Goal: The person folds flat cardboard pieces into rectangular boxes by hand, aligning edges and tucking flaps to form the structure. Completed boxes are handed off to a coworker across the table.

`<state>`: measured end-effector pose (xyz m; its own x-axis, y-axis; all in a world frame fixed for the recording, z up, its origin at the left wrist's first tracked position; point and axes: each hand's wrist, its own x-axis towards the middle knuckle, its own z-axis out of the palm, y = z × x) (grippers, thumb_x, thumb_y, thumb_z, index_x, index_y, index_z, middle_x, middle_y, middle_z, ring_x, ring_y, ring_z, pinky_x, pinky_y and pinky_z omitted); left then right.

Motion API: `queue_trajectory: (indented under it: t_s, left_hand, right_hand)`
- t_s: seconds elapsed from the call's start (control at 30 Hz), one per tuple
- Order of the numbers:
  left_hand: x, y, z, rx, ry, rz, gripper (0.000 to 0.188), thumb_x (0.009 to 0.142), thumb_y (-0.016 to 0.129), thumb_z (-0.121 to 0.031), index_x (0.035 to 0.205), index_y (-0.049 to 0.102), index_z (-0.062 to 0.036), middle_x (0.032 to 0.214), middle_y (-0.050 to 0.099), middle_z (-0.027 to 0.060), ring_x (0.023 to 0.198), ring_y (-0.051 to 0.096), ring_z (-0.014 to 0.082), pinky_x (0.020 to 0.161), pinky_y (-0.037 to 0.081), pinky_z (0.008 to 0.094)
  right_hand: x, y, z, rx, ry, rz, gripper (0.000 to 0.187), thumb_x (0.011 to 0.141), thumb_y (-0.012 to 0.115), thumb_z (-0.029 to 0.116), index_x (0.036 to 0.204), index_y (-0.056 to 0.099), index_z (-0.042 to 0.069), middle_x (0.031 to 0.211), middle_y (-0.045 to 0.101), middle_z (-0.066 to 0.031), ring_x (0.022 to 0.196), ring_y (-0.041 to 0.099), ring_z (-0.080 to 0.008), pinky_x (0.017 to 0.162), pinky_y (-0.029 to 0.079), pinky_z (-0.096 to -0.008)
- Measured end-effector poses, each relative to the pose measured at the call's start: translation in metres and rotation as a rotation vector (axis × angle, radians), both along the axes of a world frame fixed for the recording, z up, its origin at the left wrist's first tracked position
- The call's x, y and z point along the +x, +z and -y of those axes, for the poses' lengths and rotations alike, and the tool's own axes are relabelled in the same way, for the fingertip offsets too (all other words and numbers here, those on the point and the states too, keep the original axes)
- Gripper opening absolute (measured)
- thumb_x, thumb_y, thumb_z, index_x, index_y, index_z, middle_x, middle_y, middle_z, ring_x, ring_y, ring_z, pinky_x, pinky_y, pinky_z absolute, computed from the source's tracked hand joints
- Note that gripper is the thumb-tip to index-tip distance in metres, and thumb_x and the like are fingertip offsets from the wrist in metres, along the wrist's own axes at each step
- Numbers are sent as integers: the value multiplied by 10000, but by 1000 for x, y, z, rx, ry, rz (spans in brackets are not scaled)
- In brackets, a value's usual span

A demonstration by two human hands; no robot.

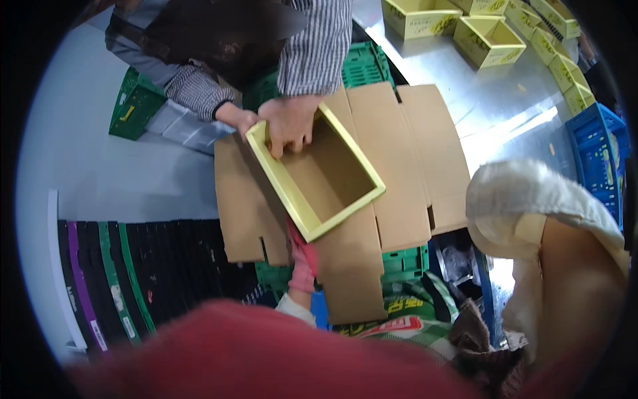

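Note:
A pale yellow open-topped box (299, 199) lies at a slant over brown flattened cardboard (405, 173). At the box's near left corner is my left hand (304, 251) in a pink glove, its wrist in a white cuff. The box covers most of its fingers, so I cannot tell whether they grip it. My right hand does not show. Across from me, a person in striped sleeves reaches one bare hand (290, 123) inside the box. That person's other hand (240, 120) is at the outside of its far left corner.
Green crates (405, 263) stand under the cardboard. Several yellow boxes (490, 41) are on a metal table (525, 110) at the far right, near a blue crate (595, 153). A person in a pale cap (525, 193) is close on the right. Black stacked crates (173, 272) stand left.

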<state>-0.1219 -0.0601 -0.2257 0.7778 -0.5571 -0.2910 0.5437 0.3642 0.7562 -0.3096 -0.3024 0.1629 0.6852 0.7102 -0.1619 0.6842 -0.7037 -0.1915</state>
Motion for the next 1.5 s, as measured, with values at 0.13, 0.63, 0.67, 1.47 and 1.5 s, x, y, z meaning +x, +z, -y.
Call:
queue_trajectory:
  t_s: [0.13, 0.63, 0.67, 1.47, 1.5]
  left_hand:
    - [11, -16, -2, -56, -17, -19, 563, 1012, 296, -457, 1494, 248, -170, 1509, 321, 36, 1387, 284, 233, 1164, 185, 358]
    - [-15, 88, 25, 6, -55, 126, 538, 1014, 344, -374, 1478, 253, -117, 1490, 324, 71, 1367, 311, 250, 1148, 231, 362]
    - [-31, 85, 45, -67, -29, 252, 532, 1013, 361, -371, 1464, 276, -102, 1468, 351, 89, 1348, 338, 264, 1136, 261, 359]
    - [112, 209, -35, 1400, -180, 647, 862, 753, 726, -529, 1349, 416, 11, 1254, 582, 159, 1133, 568, 276, 933, 449, 363]
    - [111, 218, -32, 1313, -212, 581, 848, 754, 733, -512, 1341, 422, 15, 1238, 594, 155, 1119, 578, 271, 916, 461, 359]
  right_hand:
    - [-2, 0, -3, 2, 10, 8, 146, 807, 614, 157, 915, 639, 61, 868, 636, -62, 761, 628, -233, 681, 524, -333]
    - [1, -10, -12, 25, -34, -50, 156, 819, 598, 138, 931, 649, 42, 859, 648, -74, 786, 633, -245, 699, 523, -344]
    - [1, -9, -6, 22, -62, -62, 157, 819, 597, 137, 932, 650, 41, 859, 648, -75, 787, 633, -246, 700, 523, -345]
    - [-64, -219, 105, 568, -2072, -309, 823, 860, 560, 564, 1284, 375, -116, 1273, 490, -317, 1185, 504, -418, 1012, 401, -433]
    - [-62, -205, 103, 579, -2056, -359, 805, 858, 575, 548, 1271, 386, -118, 1267, 495, -317, 1179, 512, -413, 1004, 410, -431]
